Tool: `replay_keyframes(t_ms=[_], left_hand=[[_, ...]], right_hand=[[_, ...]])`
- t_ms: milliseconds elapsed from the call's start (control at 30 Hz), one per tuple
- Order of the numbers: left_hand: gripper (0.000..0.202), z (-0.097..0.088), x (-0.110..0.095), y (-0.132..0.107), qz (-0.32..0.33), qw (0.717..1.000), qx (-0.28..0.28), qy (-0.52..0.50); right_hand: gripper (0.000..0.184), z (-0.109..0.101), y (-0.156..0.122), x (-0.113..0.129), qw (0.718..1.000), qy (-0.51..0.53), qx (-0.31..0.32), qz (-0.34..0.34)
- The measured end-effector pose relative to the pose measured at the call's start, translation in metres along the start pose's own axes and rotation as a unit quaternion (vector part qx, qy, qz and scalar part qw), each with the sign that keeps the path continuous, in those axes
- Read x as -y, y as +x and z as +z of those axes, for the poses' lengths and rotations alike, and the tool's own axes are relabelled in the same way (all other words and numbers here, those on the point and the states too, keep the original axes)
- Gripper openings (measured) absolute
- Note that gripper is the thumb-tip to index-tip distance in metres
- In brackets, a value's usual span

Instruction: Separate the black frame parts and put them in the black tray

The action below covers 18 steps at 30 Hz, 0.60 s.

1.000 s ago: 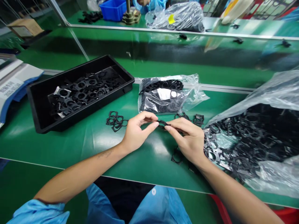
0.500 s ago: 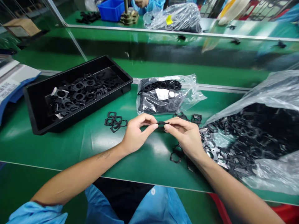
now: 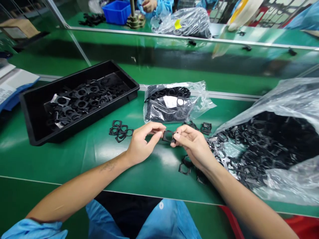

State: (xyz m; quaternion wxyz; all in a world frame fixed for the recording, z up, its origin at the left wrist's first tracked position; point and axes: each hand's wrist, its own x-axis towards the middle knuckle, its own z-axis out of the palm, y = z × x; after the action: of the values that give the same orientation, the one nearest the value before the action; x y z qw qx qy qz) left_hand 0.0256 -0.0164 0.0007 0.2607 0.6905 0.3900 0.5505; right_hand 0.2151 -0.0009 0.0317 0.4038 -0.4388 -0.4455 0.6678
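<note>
Between my two hands is a small black plastic frame with a round opening, its face tilted up towards me. My left hand pinches its left edge between thumb and forefinger. On the opposite edge, my right hand grips it with thumb and fingers. A small group of similar black frames lies flat on the green table, left of my left hand. More loose black parts lie below my right hand, and another black part sits beyond it.
A black tray holding many such frames stands at the left. Behind my hands lies a clear bag of black parts. A large open plastic bag spills parts at the right. Across the divider are a blue bin and a co-worker's hand.
The black frame was held nearly edge-on and is now turned so its round opening shows. Both hands still hold it. The whole view has shifted slightly.
</note>
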Motion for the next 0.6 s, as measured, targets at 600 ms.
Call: replay_keyframes(t_ms=[600], left_hand=[[0.010,-0.0070,0.0082,0.0070,0.091,0.993,-0.015,0.075]], right_hand=[[0.018,-0.0015,-0.0021,-0.0009,0.980,-0.138,-0.054,-0.130]])
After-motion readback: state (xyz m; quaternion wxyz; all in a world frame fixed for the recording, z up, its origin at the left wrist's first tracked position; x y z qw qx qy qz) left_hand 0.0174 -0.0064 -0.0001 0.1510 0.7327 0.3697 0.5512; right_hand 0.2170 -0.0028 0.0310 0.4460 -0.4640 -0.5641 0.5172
